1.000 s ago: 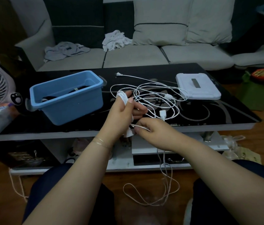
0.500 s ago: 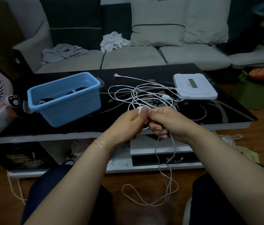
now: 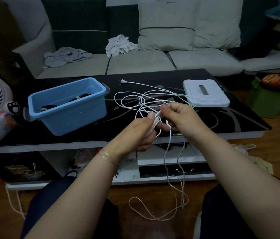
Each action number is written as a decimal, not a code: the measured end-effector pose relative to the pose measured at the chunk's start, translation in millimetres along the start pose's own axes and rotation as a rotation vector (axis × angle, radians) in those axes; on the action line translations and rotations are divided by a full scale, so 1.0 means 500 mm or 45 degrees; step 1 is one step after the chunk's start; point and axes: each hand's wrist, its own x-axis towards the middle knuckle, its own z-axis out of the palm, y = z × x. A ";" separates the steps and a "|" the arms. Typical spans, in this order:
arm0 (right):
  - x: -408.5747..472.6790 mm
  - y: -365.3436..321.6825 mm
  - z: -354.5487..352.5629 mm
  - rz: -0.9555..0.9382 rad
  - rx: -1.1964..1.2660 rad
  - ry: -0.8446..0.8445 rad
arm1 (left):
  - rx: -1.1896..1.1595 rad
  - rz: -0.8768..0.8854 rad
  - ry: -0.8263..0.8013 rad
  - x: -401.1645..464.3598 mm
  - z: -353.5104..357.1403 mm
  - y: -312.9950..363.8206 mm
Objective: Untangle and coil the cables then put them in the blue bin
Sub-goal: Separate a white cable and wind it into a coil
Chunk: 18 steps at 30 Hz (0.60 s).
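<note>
The left hand (image 3: 140, 133) is raised in front of the black table (image 3: 239, 121), fingers curled around several gathered turns of the white cable (image 3: 153, 99), with the thumb pressing the strands against the index finger. The right hand (image 3: 181, 116) sits just beside it, thumb and forefinger pinching the same bundle at its upper end; the remaining fingers are folded inward. From the two hands, loose loops of cable spread back across the tabletop in a tangle, and one strand runs on to a two-pin plug (image 3: 123, 81) lying near the table's far edge. Further lengths hang down from the hands past the table's front edge and end in an open loop on the wooden floor between the person's knees. The blue bin (image 3: 70, 109) stands on the table to the left of the hands, well apart from them, with dark items already inside. A white lid (image 3: 206, 95) lies flat on the table to the right, its near-left corner touched by a cable loop.
</note>
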 end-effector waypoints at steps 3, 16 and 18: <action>0.007 0.007 0.008 0.001 0.042 0.009 | -0.107 -0.006 -0.028 0.001 -0.003 0.000; -0.035 0.038 0.096 0.011 -0.556 -0.424 | -0.657 0.178 0.312 0.008 -0.036 0.013; -0.041 0.036 0.098 -0.001 -0.691 -0.470 | -0.655 0.168 0.368 0.008 -0.038 0.011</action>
